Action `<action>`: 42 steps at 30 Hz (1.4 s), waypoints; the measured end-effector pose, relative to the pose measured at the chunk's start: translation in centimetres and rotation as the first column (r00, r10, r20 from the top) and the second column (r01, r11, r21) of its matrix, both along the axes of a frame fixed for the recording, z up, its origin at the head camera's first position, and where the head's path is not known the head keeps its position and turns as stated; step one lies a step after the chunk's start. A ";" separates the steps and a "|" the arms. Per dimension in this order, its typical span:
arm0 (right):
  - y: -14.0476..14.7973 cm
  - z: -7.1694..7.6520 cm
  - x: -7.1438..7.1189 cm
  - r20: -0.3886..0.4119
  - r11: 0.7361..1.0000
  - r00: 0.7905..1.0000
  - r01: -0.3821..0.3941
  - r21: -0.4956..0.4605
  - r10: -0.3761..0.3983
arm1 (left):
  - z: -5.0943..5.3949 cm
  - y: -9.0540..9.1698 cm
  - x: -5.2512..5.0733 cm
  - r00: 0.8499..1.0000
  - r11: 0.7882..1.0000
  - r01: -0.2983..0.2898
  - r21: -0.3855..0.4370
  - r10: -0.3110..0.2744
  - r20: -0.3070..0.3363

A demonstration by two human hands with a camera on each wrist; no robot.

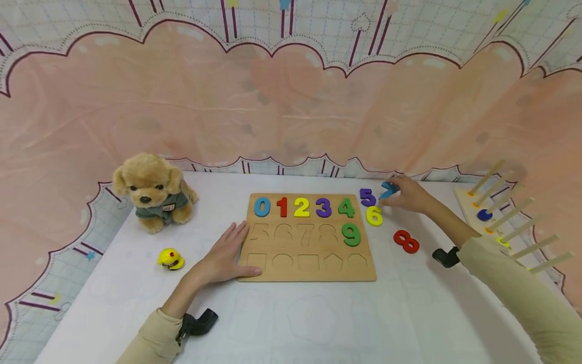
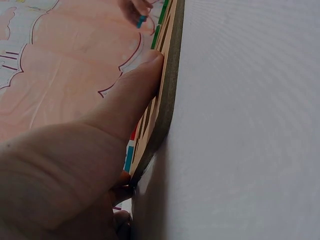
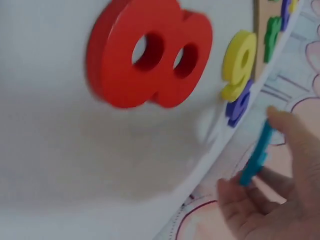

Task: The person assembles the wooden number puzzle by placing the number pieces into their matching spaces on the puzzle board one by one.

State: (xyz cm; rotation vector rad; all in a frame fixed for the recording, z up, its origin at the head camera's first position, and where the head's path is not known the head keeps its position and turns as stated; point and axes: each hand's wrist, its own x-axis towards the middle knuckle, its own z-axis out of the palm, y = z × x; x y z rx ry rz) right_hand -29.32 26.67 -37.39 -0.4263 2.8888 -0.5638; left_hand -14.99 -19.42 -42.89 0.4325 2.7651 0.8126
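Observation:
A wooden number board (image 1: 291, 263) lies flat, holding the coloured numbers 0 to 4 along its top row and a green 9 (image 1: 351, 235) in the second. My left hand (image 1: 225, 258) rests at its left edge, fingers extended, thumb on the surface. Between thumb and fingers, my right hand (image 1: 409, 194) pinches a blue number 7 (image 1: 388, 189), seen edge-on in the right wrist view (image 3: 257, 152). Beside the board's upper right corner lie a purple 5 (image 1: 367, 197) and a yellow 6 (image 1: 374, 216). A red 8 (image 1: 406, 241) lies nearer, below the right hand.
At the far left sits a plush dog (image 1: 156, 194), with a small yellow toy (image 1: 171, 259) in front of it. A wooden stand with upright pegs (image 1: 509, 217) occupies the right side. A patterned cloth (image 1: 291, 111) hangs behind the white table (image 1: 282, 323).

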 end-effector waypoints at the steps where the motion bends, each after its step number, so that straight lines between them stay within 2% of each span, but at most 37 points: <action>1: -0.2 0.0 0.2 -0.017 1.000 1.000 -0.017 -0.022 0.017 | 0.0 0.0 0.0 1.000 1.000 0.000 -0.002 0.000 -0.002; 7: -3.1 -0.4 2.5 -0.095 0.976 0.982 -0.176 -0.129 0.164 | 0.1 0.0 0.0 1.000 1.000 0.000 -0.005 0.000 -0.013; 10: -5.4 -0.6 3.8 -0.095 0.950 0.964 -0.263 -0.169 0.250 | 0.0 0.0 0.0 1.000 1.000 -0.002 -0.002 0.002 -0.009; 15: -9.0 -1.1 5.8 -0.052 0.920 0.934 -0.358 -0.161 0.355 | 0.0 0.0 0.0 1.000 1.000 -0.005 0.001 0.005 -0.001; 21: -11.7 -1.6 6.7 -0.005 0.913 0.921 -0.387 -0.127 0.390 | 0.1 0.1 0.1 1.000 1.000 0.000 0.006 0.000 0.002; 31: -14.7 -2.3 6.5 0.030 0.904 0.906 -0.417 -0.096 0.422 | 0.2 0.1 0.1 1.000 1.000 -0.010 -0.004 0.010 0.017; 42: -16.6 -2.5 6.4 0.023 0.917 0.917 -0.399 -0.018 0.399 | 0.2 0.1 0.0 1.000 1.000 -0.003 -0.004 0.003 0.002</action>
